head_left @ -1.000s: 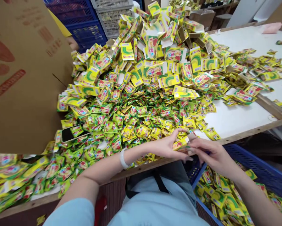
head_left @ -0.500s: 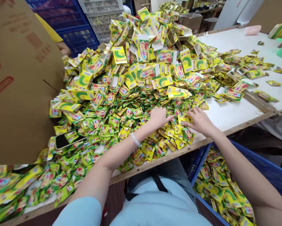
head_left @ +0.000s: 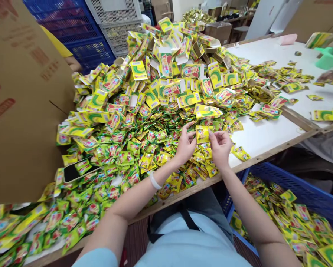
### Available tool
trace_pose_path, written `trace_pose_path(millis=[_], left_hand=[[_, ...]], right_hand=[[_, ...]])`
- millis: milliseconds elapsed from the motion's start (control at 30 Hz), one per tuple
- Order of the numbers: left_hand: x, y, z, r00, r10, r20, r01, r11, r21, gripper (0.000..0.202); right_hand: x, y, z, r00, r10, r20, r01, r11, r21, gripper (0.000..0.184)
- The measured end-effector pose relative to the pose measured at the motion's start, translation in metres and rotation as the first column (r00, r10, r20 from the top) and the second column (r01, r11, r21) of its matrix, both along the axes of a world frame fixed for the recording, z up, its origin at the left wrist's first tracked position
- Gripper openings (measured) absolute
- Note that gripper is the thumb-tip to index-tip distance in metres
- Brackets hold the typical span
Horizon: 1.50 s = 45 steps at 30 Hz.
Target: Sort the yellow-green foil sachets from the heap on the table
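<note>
A big heap of yellow-green sachets and small flat cartons (head_left: 160,96) covers the white table (head_left: 269,135). Above the heap's near edge, my left hand (head_left: 184,144) and my right hand (head_left: 220,147) pinch the two sides of one yellow sachet (head_left: 202,134) held upright between them. Both hands have fingers curled closed on it. A white bracelet (head_left: 154,181) circles my left wrist. More loose sachets lie directly under my hands.
A blue crate (head_left: 300,193) of sachets stands below the table at right. A large cardboard box (head_left: 21,104) rises at left, with a phone (head_left: 77,170) half buried beside it. Blue and grey crates (head_left: 99,26) stand behind. Another person's hand (head_left: 326,76) reaches in at far right.
From the table's near edge my hands went forward onto the pile, then picked up one sachet and now hold it between them. The view has shifted slightly.
</note>
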State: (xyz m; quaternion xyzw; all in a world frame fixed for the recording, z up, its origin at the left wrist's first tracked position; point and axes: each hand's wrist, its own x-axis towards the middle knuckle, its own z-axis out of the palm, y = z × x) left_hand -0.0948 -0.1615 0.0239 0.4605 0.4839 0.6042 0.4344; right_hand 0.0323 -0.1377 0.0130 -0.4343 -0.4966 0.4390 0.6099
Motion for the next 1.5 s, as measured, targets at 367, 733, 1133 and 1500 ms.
trace_pose_path(millis=[367,733,1133,1500], left_hand=[[0.020,0.034,0.003,0.914,-0.084,-0.397,0.138,0.985,0.108,0.036],[0.012,0.147,0.022,0.475,0.021,-0.880,0.105,0.991,0.080,0.028],[0.013,-0.017,0.045,0.873,-0.487,-0.005,0.480,0.862,-0.164,0.073],[0.002,-0.038,0.050,0.800,-0.541,-0.259,0.510,0.841,-0.181,0.076]], right_hand=[[0.037,0.010,-0.005,0.974,0.229,-0.004,-0.227,0.967,-0.119,0.049],[0.110,0.037,0.012,1.000,0.019,-0.004,-0.019,0.999,-0.030,0.032],[0.055,-0.005,0.071,0.956,0.208,0.207,-0.271,0.898,0.347,0.018],[0.078,-0.025,0.083,0.573,0.400,0.715,-0.704,0.687,0.180,0.025]])
